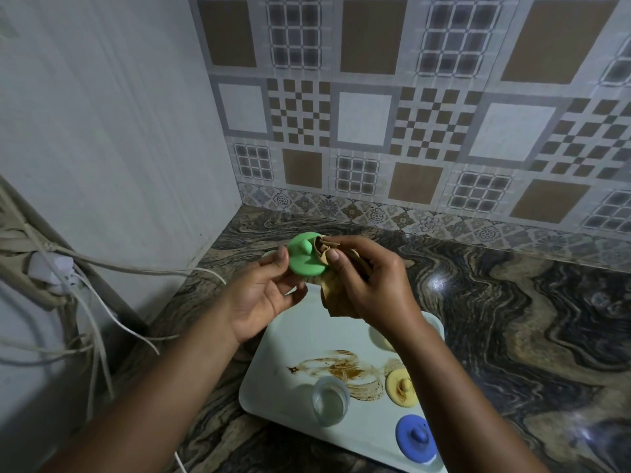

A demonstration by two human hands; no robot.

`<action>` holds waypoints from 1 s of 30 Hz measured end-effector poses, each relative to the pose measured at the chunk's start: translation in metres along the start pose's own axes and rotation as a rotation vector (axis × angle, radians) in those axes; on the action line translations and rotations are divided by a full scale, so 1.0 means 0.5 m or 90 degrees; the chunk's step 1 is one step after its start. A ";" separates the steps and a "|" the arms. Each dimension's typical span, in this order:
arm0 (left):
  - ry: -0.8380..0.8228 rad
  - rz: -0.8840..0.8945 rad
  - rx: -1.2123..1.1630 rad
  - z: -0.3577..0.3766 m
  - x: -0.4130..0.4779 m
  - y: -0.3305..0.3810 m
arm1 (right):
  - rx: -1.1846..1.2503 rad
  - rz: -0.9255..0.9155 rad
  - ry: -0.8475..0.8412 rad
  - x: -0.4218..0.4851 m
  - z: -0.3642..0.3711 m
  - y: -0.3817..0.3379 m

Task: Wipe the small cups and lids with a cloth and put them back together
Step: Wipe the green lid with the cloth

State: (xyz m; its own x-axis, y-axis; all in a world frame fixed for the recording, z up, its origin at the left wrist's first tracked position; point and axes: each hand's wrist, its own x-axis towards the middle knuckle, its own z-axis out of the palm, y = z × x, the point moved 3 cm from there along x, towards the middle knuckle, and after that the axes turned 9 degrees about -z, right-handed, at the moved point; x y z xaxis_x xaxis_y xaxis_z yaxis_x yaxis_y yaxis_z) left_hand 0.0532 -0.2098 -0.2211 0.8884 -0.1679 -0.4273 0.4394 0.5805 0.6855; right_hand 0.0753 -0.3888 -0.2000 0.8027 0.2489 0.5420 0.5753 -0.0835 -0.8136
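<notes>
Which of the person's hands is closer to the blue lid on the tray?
Right. The right hand, gripping the cloth, hovers beyond the blue lid, slightly left of it; the left hand, holding the green lid, is farther left.

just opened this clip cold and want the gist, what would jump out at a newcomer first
The round green plastic lid with a knob draws the eye. The left hand holds it up over the marbled counter while the right hand holds a crumpled tan cloth against it. Below, a white rectangular tray carries a brown smear, with a round blue lid near its right corner.
</notes>
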 end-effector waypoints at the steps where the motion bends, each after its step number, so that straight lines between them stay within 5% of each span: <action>1: -0.005 0.006 -0.030 0.004 0.000 -0.005 | 0.004 -0.003 0.002 -0.002 0.001 0.000; 7: -0.011 0.027 -0.147 0.006 0.002 -0.034 | -0.026 -0.041 -0.034 -0.024 0.004 0.003; 19: -0.027 0.038 0.048 -0.005 -0.010 -0.022 | -0.069 0.011 0.001 0.000 -0.013 -0.010; 30: -0.042 -0.024 0.100 -0.019 -0.014 -0.006 | -0.083 0.026 -0.090 0.000 -0.009 -0.001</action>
State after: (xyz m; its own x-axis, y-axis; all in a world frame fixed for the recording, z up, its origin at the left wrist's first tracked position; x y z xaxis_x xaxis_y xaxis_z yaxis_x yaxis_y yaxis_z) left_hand 0.0445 -0.2027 -0.2258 0.8756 -0.2417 -0.4183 0.4831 0.4427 0.7554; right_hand 0.0757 -0.3930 -0.1986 0.8014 0.3744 0.4664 0.5651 -0.2186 -0.7955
